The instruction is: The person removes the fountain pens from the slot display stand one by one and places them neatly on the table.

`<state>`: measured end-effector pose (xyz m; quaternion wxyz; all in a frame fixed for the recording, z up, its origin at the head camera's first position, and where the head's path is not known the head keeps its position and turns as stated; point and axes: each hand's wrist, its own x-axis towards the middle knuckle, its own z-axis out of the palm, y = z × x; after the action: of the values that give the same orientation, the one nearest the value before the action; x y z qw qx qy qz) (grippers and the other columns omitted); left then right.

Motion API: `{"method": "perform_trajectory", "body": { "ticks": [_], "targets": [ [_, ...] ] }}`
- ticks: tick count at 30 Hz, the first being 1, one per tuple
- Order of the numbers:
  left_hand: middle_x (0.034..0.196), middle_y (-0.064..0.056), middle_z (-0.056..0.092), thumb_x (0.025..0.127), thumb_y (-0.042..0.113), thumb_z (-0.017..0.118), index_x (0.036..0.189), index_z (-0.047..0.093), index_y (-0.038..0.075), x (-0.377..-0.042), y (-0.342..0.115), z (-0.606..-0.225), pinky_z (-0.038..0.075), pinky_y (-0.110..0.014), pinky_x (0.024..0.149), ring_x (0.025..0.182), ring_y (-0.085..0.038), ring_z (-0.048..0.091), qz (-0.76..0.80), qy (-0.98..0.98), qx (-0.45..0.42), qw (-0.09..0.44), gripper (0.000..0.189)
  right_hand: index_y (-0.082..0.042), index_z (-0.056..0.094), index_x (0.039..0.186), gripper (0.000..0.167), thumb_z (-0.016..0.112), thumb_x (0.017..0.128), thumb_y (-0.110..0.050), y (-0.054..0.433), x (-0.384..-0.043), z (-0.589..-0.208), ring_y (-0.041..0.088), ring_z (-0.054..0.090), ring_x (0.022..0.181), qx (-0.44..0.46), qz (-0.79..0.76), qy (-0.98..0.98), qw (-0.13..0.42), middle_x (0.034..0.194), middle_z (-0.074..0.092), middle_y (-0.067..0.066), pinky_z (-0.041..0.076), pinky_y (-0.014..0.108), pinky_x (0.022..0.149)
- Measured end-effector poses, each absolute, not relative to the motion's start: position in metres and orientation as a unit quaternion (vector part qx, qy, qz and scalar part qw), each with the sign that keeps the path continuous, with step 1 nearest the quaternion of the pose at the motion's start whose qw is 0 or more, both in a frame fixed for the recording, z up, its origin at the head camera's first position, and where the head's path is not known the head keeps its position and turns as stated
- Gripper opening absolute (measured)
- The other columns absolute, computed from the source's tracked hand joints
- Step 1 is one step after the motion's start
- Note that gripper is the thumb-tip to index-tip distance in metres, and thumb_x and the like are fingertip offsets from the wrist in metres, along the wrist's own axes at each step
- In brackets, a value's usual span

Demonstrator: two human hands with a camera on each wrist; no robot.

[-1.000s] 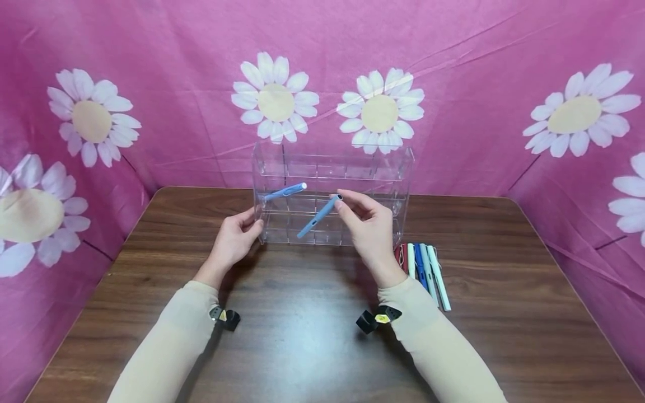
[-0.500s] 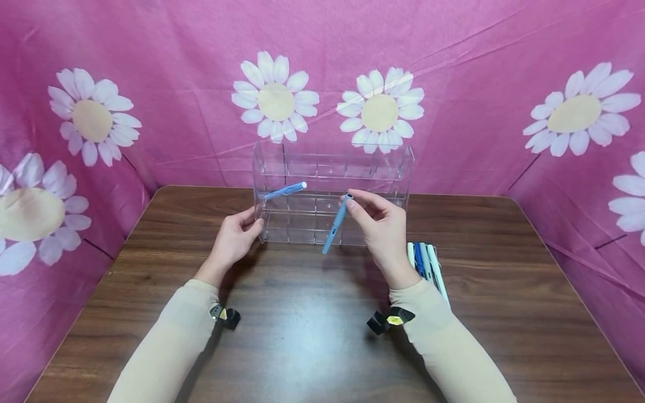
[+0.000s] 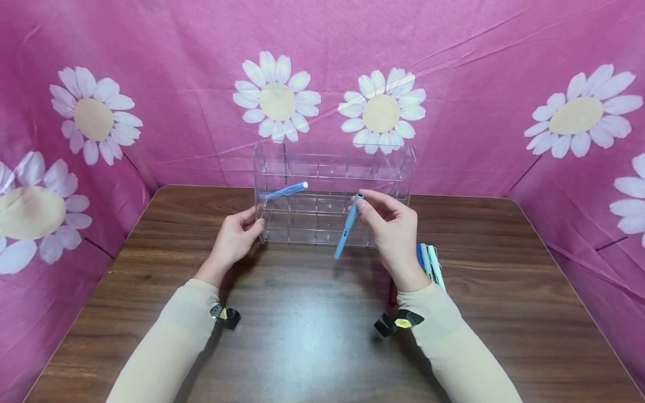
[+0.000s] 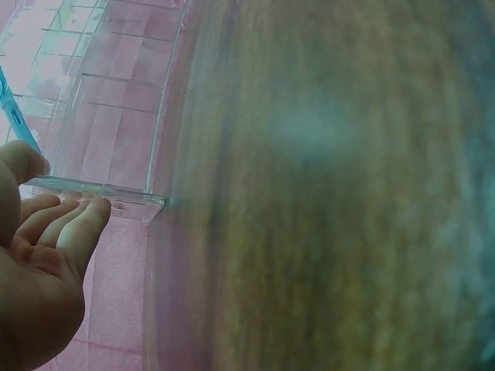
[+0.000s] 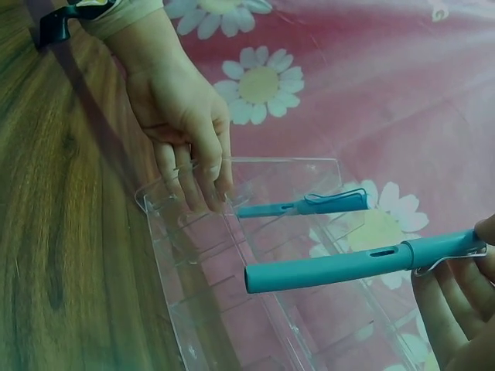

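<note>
My left hand (image 3: 235, 239) grips the left side wall of a clear plastic organizer rack (image 3: 302, 242), thumb on one face and fingers on the other, as the left wrist view shows. In front of the rack my right hand (image 3: 395, 232) pinches a blue fountain pen (image 3: 347, 226) by its capped end, the barrel slanting down to the left. The right wrist view shows the metal clip of this pen (image 5: 332, 270) against the fingers. A second blue pen (image 3: 286, 191) leans in a left compartment of the rack, its cap end pointing up to the right.
Several pens (image 3: 432, 264) in pale green and blue lie side by side on the wooden table (image 3: 302, 336), right of the rack and partly hidden by my right wrist. A red pen (image 3: 393, 292) shows beside the right cuff. A pink flowered cloth (image 3: 463, 123) hangs behind.
My right hand has moved right with the pen, which has swung from a slant to a steeper angle. The left hand, rack and leaning pen hold their places.
</note>
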<state>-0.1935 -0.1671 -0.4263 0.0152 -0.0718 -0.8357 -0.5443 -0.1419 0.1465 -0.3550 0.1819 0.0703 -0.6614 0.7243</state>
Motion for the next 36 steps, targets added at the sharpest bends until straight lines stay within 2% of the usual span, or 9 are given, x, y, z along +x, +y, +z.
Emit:
{"method": "perform_trajectory", "body": {
  "ticks": [2,5,12,19,23,27,30,36],
  "targets": [
    [0.136,-0.028,0.070,0.106,0.007,0.060,0.152,0.058,-0.003,-0.194,-0.167,-0.427,0.056,-0.007,0.076,0.106,-0.021,0.074,-0.543,-0.837,-0.069,0.014,0.047,0.011,0.073,0.126,0.028,0.073,0.100,0.001,0.149,-0.141,-0.355,0.006,0.078,0.084,0.067,0.717,-0.669,0.182,0.095,0.083,-0.013,0.067,0.027,0.083],
    [0.136,-0.027,0.071,0.106,0.008,0.061,0.152,0.058,-0.002,-0.195,-0.168,-0.427,0.056,-0.007,0.075,0.105,-0.020,0.074,-0.538,-0.840,-0.066,0.010,0.047,0.009,0.075,0.124,0.027,0.074,0.099,0.001,0.154,-0.141,-0.355,0.006,0.079,0.082,0.063,0.709,-0.679,0.182,0.094,0.083,-0.013,0.067,0.026,0.082],
    [0.137,-0.026,0.071,0.107,0.009,0.061,0.152,0.059,-0.002,-0.194,-0.168,-0.425,0.055,-0.007,0.077,0.109,-0.024,0.074,-0.531,-0.845,-0.065,0.010,0.046,0.006,0.078,0.121,0.024,0.075,0.098,0.001,0.164,-0.140,-0.358,0.005,0.072,0.075,0.056,0.684,-0.702,0.190,0.089,0.082,-0.015,0.063,0.021,0.075],
    [0.136,-0.026,0.071,0.107,0.010,0.062,0.151,0.059,-0.003,-0.194,-0.168,-0.425,0.055,-0.006,0.079,0.107,-0.018,0.074,-0.533,-0.843,-0.067,0.011,0.046,0.010,0.076,0.122,0.026,0.075,0.097,0.003,0.170,-0.138,-0.356,0.001,0.075,0.079,0.055,0.684,-0.703,0.187,0.091,0.083,-0.016,0.064,0.020,0.078],
    [0.136,-0.026,0.071,0.106,0.011,0.064,0.150,0.060,-0.003,-0.194,-0.168,-0.426,0.055,-0.006,0.081,0.112,-0.023,0.074,-0.539,-0.840,-0.068,0.011,0.046,0.007,0.078,0.121,0.025,0.076,0.097,-0.001,0.175,-0.135,-0.354,0.002,0.074,0.078,0.049,0.667,-0.720,0.184,0.091,0.082,-0.017,0.064,0.019,0.077],
    [0.138,-0.026,0.070,0.106,0.013,0.066,0.150,0.059,-0.004,-0.194,-0.167,-0.424,0.054,-0.004,0.085,0.122,-0.031,0.071,-0.542,-0.837,-0.069,0.007,0.048,0.003,0.080,0.119,0.023,0.077,0.097,-0.003,0.179,-0.133,-0.354,0.004,0.072,0.075,0.045,0.651,-0.735,0.184,0.088,0.081,-0.014,0.058,0.017,0.065],
    [0.139,-0.026,0.070,0.106,0.013,0.066,0.151,0.059,-0.004,-0.194,-0.166,-0.422,0.053,-0.003,0.085,0.124,-0.032,0.070,-0.539,-0.840,-0.068,0.007,0.048,0.001,0.081,0.119,0.022,0.077,0.098,-0.005,0.183,-0.132,-0.353,0.004,0.072,0.075,0.045,0.641,-0.744,0.185,0.089,0.082,-0.011,0.056,0.017,0.063],
    [0.137,-0.025,0.071,0.108,0.012,0.062,0.151,0.059,-0.002,-0.192,-0.164,-0.422,0.054,-0.004,0.080,0.116,-0.028,0.073,-0.533,-0.844,-0.057,0.009,0.046,0.003,0.080,0.119,0.023,0.077,0.098,-0.005,0.188,-0.129,-0.351,0.000,0.072,0.081,0.049,0.634,-0.750,0.179,0.092,0.081,-0.017,0.060,0.015,0.073]
  ]
}}
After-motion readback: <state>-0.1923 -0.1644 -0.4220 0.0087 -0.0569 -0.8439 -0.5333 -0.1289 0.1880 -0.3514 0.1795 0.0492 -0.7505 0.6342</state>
